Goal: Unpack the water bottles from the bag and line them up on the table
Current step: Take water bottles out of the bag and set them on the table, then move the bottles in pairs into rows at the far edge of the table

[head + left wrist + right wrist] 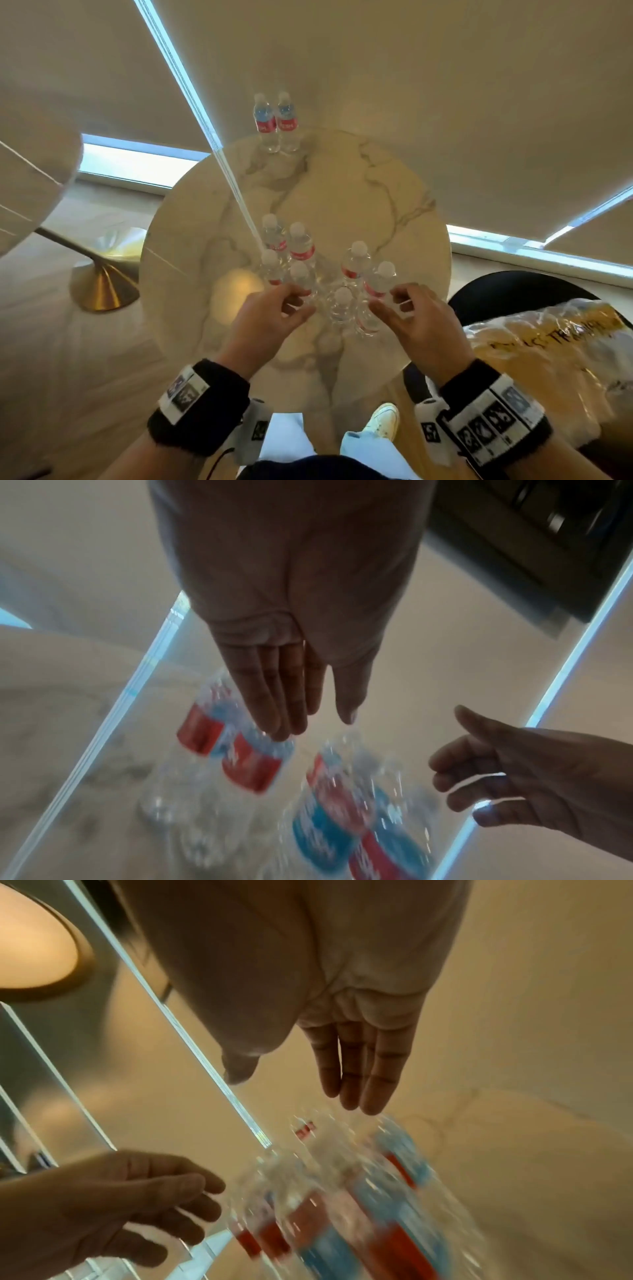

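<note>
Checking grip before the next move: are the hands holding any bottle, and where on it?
Nothing is held: left hand and right hand hover open beside the near bottles.

light: warm, dim | glare: window strips | wrist views: motion-blurred, labels perhaps unreadable | head view: edges warped

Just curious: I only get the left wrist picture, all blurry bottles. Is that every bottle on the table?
Observer: No. Two bottles stand apart at the far edge of the table.
Visitor: Where's the bag?
Observer: The bag lies on a black chair to the person's right.
Visitor: How many bottles are near the hands?
Observer: Seven caps show in the near cluster, by the left hand and the right hand.
</note>
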`<action>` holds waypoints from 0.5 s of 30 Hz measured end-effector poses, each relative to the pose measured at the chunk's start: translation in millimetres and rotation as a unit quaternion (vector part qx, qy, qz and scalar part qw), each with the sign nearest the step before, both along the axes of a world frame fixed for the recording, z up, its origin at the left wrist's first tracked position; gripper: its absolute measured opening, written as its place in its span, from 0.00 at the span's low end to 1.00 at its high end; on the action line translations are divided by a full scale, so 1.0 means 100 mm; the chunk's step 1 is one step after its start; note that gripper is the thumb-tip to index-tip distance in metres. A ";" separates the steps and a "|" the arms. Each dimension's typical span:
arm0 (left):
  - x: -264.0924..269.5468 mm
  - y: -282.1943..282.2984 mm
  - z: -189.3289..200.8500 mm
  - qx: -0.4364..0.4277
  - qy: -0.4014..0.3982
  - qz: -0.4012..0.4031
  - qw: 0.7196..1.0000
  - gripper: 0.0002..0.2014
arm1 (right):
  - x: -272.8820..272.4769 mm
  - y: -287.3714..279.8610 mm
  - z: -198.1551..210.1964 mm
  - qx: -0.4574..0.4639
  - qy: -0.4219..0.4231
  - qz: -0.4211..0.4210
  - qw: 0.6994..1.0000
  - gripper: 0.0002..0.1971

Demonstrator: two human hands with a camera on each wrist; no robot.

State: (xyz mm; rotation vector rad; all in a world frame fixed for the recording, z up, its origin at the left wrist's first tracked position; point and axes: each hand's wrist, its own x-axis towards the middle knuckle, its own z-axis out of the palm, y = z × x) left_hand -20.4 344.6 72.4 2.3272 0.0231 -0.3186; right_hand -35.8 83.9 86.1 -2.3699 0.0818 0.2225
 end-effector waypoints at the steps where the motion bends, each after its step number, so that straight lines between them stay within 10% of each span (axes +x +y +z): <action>1: 0.04 0.14 0.12 -0.003 -0.032 0.026 0.999 0.14 | 0.08 0.05 0.16 0.003 -0.022 0.007 1.000 0.23; 7: 0.91 0.66 0.55 0.023 -0.121 0.029 0.992 0.10 | 0.93 0.81 0.74 -0.036 -0.029 0.128 0.991 0.17; 15: 1.98 0.79 0.13 0.109 -0.005 -0.198 0.974 0.25 | 1.95 1.69 0.38 -0.280 0.136 0.162 0.936 0.24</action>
